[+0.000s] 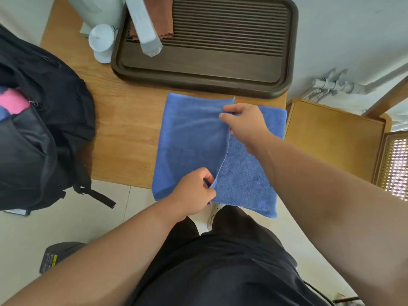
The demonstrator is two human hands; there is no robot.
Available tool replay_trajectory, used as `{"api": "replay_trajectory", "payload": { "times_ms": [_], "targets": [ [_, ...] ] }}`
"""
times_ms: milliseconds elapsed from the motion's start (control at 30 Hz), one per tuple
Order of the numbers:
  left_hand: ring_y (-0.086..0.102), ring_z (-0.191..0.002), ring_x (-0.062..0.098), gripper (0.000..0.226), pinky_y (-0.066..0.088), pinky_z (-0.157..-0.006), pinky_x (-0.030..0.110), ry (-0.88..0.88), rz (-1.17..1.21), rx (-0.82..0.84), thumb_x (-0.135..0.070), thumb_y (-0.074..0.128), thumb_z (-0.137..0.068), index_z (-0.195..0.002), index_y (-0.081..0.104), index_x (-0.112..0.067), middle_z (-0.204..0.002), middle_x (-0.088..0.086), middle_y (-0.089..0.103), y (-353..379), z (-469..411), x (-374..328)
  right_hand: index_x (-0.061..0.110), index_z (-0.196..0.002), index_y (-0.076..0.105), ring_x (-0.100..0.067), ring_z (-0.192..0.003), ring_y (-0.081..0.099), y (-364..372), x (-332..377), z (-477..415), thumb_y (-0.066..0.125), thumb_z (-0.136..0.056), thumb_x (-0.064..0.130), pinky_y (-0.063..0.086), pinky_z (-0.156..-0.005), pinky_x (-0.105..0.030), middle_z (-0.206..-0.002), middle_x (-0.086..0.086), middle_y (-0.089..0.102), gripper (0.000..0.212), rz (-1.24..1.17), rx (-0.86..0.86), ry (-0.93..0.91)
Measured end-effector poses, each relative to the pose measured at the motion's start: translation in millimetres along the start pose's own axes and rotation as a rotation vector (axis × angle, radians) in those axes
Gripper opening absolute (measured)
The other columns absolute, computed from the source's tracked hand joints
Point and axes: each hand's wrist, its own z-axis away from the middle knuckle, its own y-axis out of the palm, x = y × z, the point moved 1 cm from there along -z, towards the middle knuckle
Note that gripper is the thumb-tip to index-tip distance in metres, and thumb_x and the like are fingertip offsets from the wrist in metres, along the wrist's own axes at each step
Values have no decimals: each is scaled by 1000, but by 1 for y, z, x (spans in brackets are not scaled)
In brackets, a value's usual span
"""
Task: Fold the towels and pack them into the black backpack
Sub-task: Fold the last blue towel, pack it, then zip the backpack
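Note:
A blue towel (194, 138) lies on the wooden table (123, 120), its near end hanging over the front edge. Its left part is doubled over the right part, leaving a raised edge down the middle. My left hand (194, 191) pinches that edge at the near end. My right hand (245, 124) pinches the same edge at the far end. The black backpack (42, 129) stands open on the left end of the table, with a pink towel (13, 102) and something blue showing inside its mouth.
A dark wooden slatted tray (220, 62) sits behind the towel, holding a brown cloth (161, 21) and a pale grey box (145, 27). A white cup (101, 40) stands left of the tray. A wooden chair (335, 138) is to the right. Tiled floor lies below.

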Motion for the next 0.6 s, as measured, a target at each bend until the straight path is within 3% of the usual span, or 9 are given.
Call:
{"api": "replay_trajectory", "payload": {
  "times_ms": [100, 167, 233, 300, 400, 467, 533, 600],
  "targets": [
    [63, -61, 15, 15, 56, -68, 38, 57, 36, 3, -2, 60, -87, -92, 56, -16, -64, 2, 59, 2, 8, -10, 21, -116, 73, -2, -86, 63, -15, 1, 6, 71, -88, 30, 58, -79, -30, -103, 17, 67, 30, -14, -21, -25],
    [62, -62, 15, 14, 56, -72, 41, 64, 35, 43, -6, 63, -88, -94, 56, -18, -64, 1, 60, 8, 9, -15, 20, -120, 71, -1, -94, 62, -27, -4, 7, 70, -90, 30, 55, -81, -26, -108, 15, 66, 33, -15, -53, -31],
    [61, -62, 13, 13, 53, -70, 39, 54, 5, 117, -20, 67, -91, -98, 57, -22, -68, 0, 63, 17, 6, -19, 20, -131, 64, -6, -104, 60, -36, -10, 6, 67, -92, 31, 49, -84, -22, -124, 9, 62, 41, 46, -56, -19],
    [59, -66, 12, 13, 49, -65, 32, 65, -90, 127, -35, 64, -94, -99, 58, -24, -72, -4, 61, 24, -3, -20, 23, -145, 50, -15, -121, 54, -42, -19, 3, 66, -93, 36, 47, -95, -28, -146, 2, 47, 56, 221, -28, -41],
    [59, -91, 21, 15, 50, -79, 37, 230, -347, -215, -35, 59, -96, -106, 61, -23, -94, -3, 61, 22, -19, -13, 28, -152, 36, -28, -139, 34, -41, -30, 10, 63, -92, 47, 37, -113, -46, -158, -4, 25, 68, 630, -38, -165],
    [55, -113, 30, 37, 46, -96, 43, 348, -520, -470, -37, 64, -91, -123, 59, -18, -123, 6, 58, 12, -28, -3, 34, -155, 27, -32, -150, 13, -35, -36, 21, 59, -90, 57, 24, -119, -52, -166, -5, 8, 76, 877, -26, -272],
    [33, -142, 37, 74, 30, -116, 50, 315, -687, -468, -54, 61, -89, -149, 39, -17, -156, 14, 34, 1, -38, 6, 41, -158, 12, -33, -154, -9, -27, -45, 29, 57, -82, 73, 8, -122, -56, -167, -3, -13, 94, 1078, 69, -329],
    [-5, -154, 35, 106, 5, -124, 54, 231, -849, -308, -76, 49, -84, -160, 2, -19, -167, 11, -9, -7, -50, 19, 42, -157, -6, -35, -150, -24, -20, -56, 32, 53, -68, 89, -5, -120, -62, -164, -4, -28, 117, 1250, 186, -310]
  ]
}}
